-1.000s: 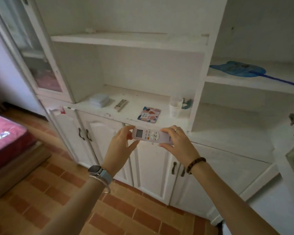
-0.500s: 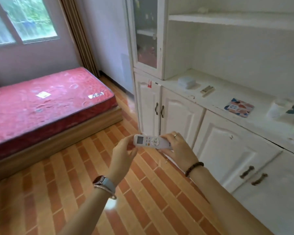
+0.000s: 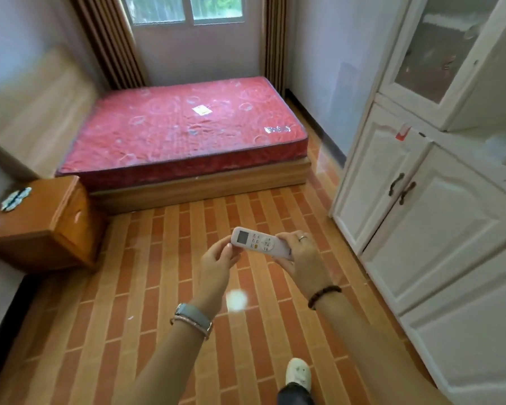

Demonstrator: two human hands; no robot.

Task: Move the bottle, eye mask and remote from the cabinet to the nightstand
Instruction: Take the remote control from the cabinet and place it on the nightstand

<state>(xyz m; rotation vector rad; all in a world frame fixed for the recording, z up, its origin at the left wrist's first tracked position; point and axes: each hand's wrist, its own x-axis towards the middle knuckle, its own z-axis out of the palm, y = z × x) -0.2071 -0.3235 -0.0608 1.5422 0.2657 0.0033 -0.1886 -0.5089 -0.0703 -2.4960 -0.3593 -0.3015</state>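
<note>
Both hands (image 3: 300,258) grip the remote (image 3: 260,242) by its ends; the light left fingertip (image 3: 228,249) hold risks a drop before the nightstand (image 3: 46,220).

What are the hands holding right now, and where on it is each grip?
A white remote. The left hand pinches its screen end; the right hand grips the opposite end, near the buttons.

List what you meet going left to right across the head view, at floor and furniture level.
nightstand → red mattress → remote, held by both hands → white cabinet
</note>
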